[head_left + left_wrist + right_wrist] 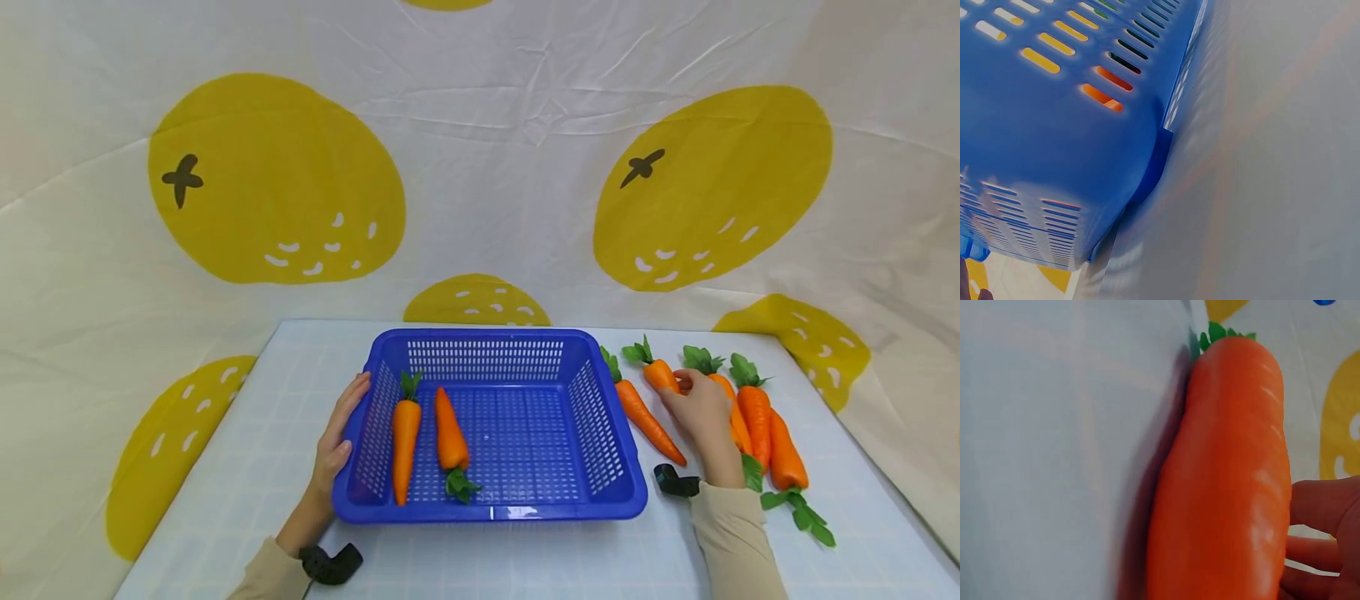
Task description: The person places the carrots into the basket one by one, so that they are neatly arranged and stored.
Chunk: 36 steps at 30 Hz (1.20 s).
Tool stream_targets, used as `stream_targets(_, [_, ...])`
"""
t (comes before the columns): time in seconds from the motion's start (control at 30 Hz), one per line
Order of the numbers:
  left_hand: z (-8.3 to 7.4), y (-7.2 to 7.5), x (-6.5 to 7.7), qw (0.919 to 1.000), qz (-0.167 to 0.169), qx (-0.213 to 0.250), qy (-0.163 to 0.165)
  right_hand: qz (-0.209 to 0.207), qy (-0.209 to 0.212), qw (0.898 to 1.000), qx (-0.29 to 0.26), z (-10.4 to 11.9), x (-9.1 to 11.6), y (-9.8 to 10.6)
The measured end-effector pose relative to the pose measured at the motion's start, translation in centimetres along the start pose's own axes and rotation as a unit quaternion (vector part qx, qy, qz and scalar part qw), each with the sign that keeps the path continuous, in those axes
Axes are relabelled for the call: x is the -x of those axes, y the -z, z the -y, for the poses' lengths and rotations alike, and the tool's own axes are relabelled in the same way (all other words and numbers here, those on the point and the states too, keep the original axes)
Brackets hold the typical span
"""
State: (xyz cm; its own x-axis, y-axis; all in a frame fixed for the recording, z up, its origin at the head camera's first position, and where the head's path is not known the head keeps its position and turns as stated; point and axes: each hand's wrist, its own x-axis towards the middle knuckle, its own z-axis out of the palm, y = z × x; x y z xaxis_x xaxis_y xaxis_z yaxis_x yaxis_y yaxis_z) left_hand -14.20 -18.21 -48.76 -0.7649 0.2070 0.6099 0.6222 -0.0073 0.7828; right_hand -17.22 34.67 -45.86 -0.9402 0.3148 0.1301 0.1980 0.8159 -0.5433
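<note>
A blue plastic basket (491,510) stands on the table in the head view. Inside it lie two carrots, one (406,450) with leaves away from me, the other (452,437) with leaves toward me. My left hand (333,446) rests along the basket's left outer side, fingers fairly straight. Fingertips (972,287) barely show in the left wrist view, beside the slotted wall. Right of the basket, my right hand (701,408) pinches a leafy-topped carrot (660,375); its lower part is hidden under the hand. A large carrot (1229,475) covers part of that hand in the right wrist view.
Another carrot (648,423) lies between the basket and my right hand. Several more lie to the right, among them one (756,417) with leaves at the back and one (786,454) with leaves in front. A fruit-print cloth (495,208) hangs behind the table.
</note>
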Motion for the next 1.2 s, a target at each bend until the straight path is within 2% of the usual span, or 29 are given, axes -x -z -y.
stream_targets(0.27, [0.0,0.0,0.0,1.0000,0.001,0.004,-0.006,0.015,-0.038,0.998,-0.044,0.1,0.0,0.6])
stream_targets(0.47, [0.1,-0.1,-0.1,1.0000,-0.001,0.003,-0.002,0.009,-0.050,0.993,-0.104,0.6,-0.1,1.4])
stream_targets(0.67, [0.0,-0.1,-0.1,1.0000,-0.002,0.003,-0.002,0.041,-0.090,0.978,-0.183,2.2,0.4,2.9])
stream_targets(0.9, [0.0,0.0,0.0,1.0000,-0.002,0.000,0.003,0.063,-0.103,0.955,-0.270,4.1,0.8,4.4])
stream_targets(0.97, [0.1,0.0,0.0,1.0000,-0.001,0.001,-0.003,0.068,-0.100,0.945,-0.304,4.3,0.7,4.8])
stream_targets(1.07, [0.0,0.0,-0.1,1.0000,0.001,0.001,-0.010,0.079,-0.095,0.914,-0.386,4.6,0.8,5.3])
stream_targets(1.2, [0.0,-0.1,-0.1,1.0000,0.000,0.003,-0.006,0.105,-0.079,0.850,-0.510,5.2,1.1,6.0])
